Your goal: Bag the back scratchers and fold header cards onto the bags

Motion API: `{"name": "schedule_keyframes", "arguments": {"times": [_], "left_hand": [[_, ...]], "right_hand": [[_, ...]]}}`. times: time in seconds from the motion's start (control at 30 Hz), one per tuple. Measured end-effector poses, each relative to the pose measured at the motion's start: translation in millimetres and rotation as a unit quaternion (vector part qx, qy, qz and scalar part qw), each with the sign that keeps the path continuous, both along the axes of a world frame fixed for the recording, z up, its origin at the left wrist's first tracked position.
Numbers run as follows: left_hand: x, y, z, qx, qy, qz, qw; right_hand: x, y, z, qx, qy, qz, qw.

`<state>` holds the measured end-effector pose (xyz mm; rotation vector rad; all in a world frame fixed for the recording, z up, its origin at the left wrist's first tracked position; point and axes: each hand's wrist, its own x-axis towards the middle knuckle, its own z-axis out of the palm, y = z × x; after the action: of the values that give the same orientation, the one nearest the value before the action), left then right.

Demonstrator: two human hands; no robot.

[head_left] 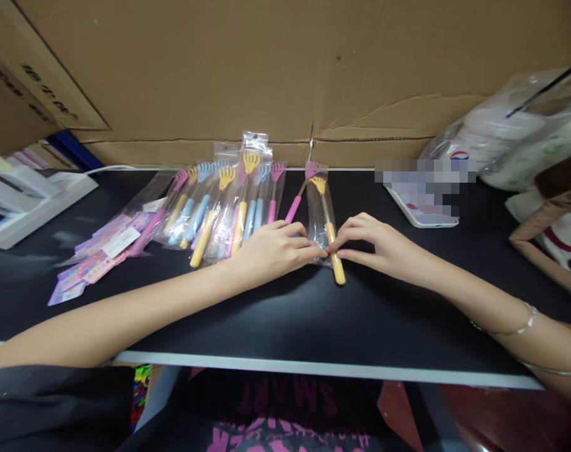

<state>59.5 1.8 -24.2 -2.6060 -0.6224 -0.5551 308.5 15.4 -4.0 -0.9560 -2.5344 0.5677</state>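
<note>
A back scratcher with a yellow handle and yellow claw head (338, 270) lies partly inside a clear plastic bag (316, 216), its handle end sticking out toward me. My right hand (377, 245) pinches around that handle near the bag's mouth. From the other side, my left hand (278, 251) has its fingers closed at the bag's open edge, close to the right fingertips. Just behind my left hand lies a pink back scratcher (293, 208), its lower end hidden by the fingers. Several bagged back scratchers (240, 226) in yellow, blue and pink lie beyond my left forearm.
Colourful cards (90, 257) lie at left under a bagged pink back scratcher (148, 232). A white power strip (35, 201) stands at the far left. A phone (424, 210), a bagged cup (492, 135) and a plush item (568, 238) are at right. Cardboard (210, 69) walls the back.
</note>
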Motion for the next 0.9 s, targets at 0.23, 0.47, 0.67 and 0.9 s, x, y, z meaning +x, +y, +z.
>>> {"name": "schedule_keyframes", "arguments": {"times": [0.23, 0.47, 0.67, 0.9], "left_hand": [[-0.8, 0.1, -0.3, -0.019, 0.012, -0.017, 1.0], [0.5, -1.2, 1.4, -0.01, 0.018, -0.02, 1.0], [2.4, -4.2, 4.7, 0.008, 0.021, -0.021, 1.0], [2.8, -2.2, 1.9, 0.01, 0.031, -0.024, 0.999]], "right_hand": [[0.3, 2.6, 2.8, -0.017, -0.007, 0.005, 1.0], [1.0, 3.0, 0.9, -0.021, 0.0, 0.0, 1.0], [0.0, 1.5, 0.1, -0.004, -0.001, -0.006, 1.0], [1.0, 2.1, -2.0, 0.026, -0.004, 0.002, 1.0]]}}
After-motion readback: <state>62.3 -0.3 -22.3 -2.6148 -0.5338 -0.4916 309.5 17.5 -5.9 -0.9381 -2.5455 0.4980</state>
